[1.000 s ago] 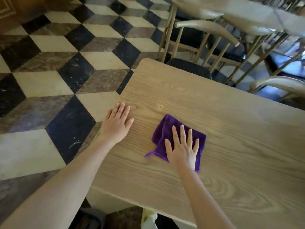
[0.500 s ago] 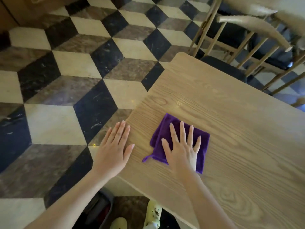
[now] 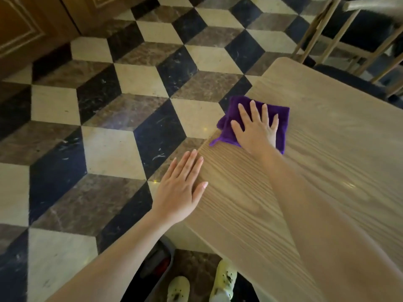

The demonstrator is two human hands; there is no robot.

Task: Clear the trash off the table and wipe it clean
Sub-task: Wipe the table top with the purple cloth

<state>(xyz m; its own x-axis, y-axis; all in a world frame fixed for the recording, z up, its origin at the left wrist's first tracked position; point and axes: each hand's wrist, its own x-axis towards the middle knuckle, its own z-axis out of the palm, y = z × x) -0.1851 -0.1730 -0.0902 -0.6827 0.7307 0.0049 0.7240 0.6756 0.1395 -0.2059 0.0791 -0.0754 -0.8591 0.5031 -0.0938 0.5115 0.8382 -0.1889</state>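
Observation:
A folded purple cloth (image 3: 281, 118) lies at the left edge of the light wooden table (image 3: 327, 171), one corner hanging just over the edge. My right hand (image 3: 256, 127) presses flat on the cloth with fingers spread and straight. Nearer to me, my left hand (image 3: 181, 188) rests flat on the same table edge, fingers straight and together, partly over the floor. No trash shows on the visible tabletop.
A checkered floor (image 3: 109, 127) of black, cream and brown tiles lies left of the table. Wooden chairs (image 3: 340, 44) with dark seats stand beyond the far corner. A dark bin (image 3: 157, 264) sits on the floor under my left arm, beside my pale shoes (image 3: 224, 277).
My right hand has slid the cloth out to the table's left edge and away from me. The left hand has stayed on the edge. The view has swung left, showing more floor.

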